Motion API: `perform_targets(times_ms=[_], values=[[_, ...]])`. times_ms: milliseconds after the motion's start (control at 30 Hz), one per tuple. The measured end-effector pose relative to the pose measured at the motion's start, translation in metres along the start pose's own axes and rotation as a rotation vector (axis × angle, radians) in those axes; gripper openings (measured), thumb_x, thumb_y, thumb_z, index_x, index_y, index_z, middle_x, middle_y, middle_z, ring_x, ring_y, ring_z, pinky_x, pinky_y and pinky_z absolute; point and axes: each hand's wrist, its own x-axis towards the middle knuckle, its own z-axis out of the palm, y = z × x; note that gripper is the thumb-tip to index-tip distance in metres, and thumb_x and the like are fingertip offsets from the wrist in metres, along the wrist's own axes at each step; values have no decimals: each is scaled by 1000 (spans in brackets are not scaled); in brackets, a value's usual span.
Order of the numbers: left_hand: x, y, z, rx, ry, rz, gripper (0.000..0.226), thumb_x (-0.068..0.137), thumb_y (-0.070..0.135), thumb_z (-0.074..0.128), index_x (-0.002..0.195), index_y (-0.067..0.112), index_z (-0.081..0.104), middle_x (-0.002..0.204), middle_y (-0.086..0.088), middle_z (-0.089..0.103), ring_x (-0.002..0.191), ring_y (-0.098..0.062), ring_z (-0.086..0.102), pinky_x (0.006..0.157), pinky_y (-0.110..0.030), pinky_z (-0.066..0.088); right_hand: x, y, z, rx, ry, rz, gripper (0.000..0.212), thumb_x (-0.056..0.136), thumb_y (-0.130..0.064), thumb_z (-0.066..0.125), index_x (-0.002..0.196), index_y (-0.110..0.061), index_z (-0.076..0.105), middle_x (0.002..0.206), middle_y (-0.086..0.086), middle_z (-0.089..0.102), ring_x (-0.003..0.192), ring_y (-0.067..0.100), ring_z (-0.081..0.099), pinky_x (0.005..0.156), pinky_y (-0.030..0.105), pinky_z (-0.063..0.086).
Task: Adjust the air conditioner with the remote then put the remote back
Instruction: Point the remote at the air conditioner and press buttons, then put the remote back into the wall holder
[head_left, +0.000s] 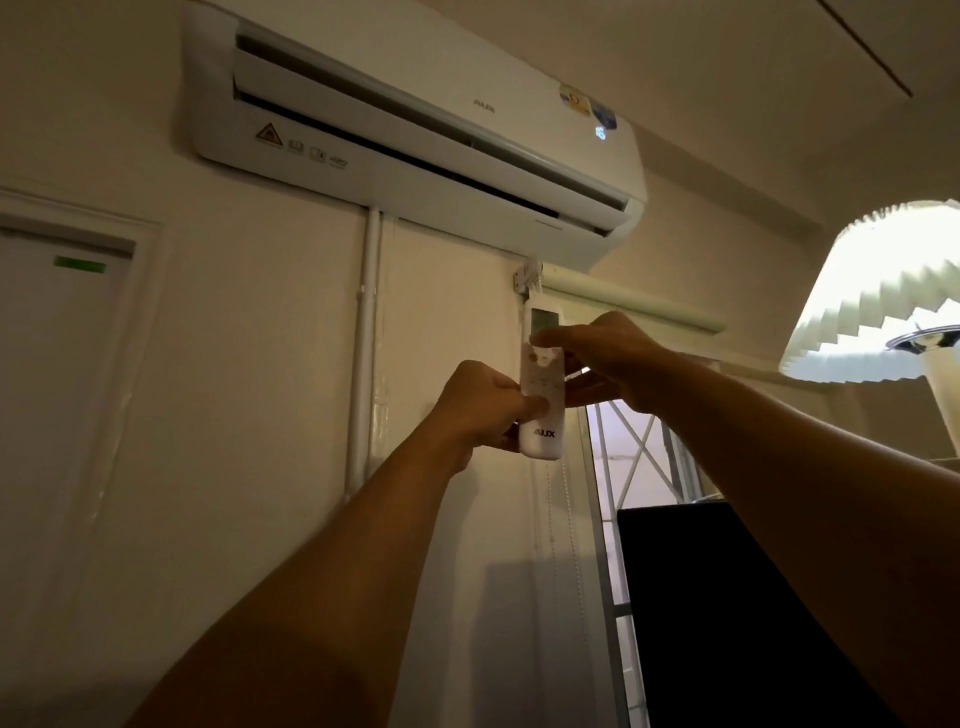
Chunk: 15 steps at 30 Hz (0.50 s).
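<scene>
- The left hand has its grip closed round the lower half of the white AUX remote, thumb pressed flat on the front face just above the printed brand name, the other fingers wrapped behind it out of sight.
- The right hand reaches in from the right, its thumb laid across the remote just below the small display, fingers curled behind and beside the body; it touches the remote, but whether this grip truly clasps it or only steadies it I cannot tell.
- The remote stands upright, display end up, held in the air between both hands, raised at arm's length toward the wall.
- Both bare forearms stretch up from the bottom of the view, left from the lower left, right from the lower right.
- Just behind the top of the remote sit a white roller blind and its bracket; a bead cord hangs down below the remote.
- Above, mounted high on the wall, the white AUX air conditioner has its louvre open and a lit display at its right end, beside coloured stickers.
- A white pipe cover runs down the wall from the unit.
- To the right a pleated lampshade glows, and a black panel fills the lower right, in front of the window.
- At the far left is a pale door with a green mark.
</scene>
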Motion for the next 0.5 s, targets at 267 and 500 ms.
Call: perform_targets(times_ms=[267,500], values=[[-9,-38,-10,167,132,47,25,82,17,71,101,1,69,105,-16,73,91,-30,72,76,-43,61,6,12,49,-154,116,-49,60,61,-42,85,100,-2,63,94,15,72,73,25,73,64,37,63],[-23,-82,-21,251,139,-39,26,80,11,72,104,1,68,108,-18,71,97,-31,69,85,-48,58,-3,36,96,-205,148,-88,54,63,-41,85,97,-9,60,90,9,65,78,25,70,65,36,62]])
